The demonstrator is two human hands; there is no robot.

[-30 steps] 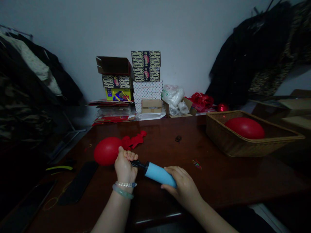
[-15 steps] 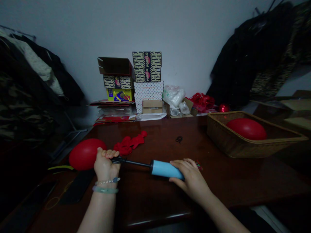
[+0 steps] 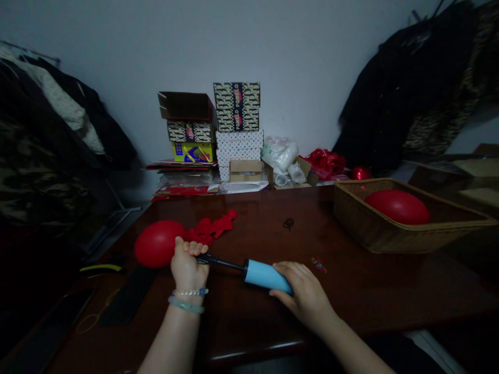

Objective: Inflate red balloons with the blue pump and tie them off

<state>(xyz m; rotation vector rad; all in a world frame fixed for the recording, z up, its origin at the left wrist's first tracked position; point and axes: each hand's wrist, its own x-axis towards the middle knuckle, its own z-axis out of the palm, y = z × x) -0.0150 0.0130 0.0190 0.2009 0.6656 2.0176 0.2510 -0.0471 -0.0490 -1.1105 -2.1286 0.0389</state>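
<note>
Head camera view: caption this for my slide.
Left hand pinches a red balloon to the nozzle of a blue hand pump, right hand on its barrel, on a dark table.

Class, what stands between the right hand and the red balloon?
The black shaft of the blue hand pump and the left hand, closed on the neck of the red balloon, stand in the way of the right hand.

On the worktop point(image 3: 351, 306), a wicker basket point(image 3: 374, 236) at the right holds a balloon point(image 3: 397, 206); stacked boxes point(image 3: 236, 132) stand along the far edge; a second balloon point(image 3: 158, 243) is at the near left.
</note>
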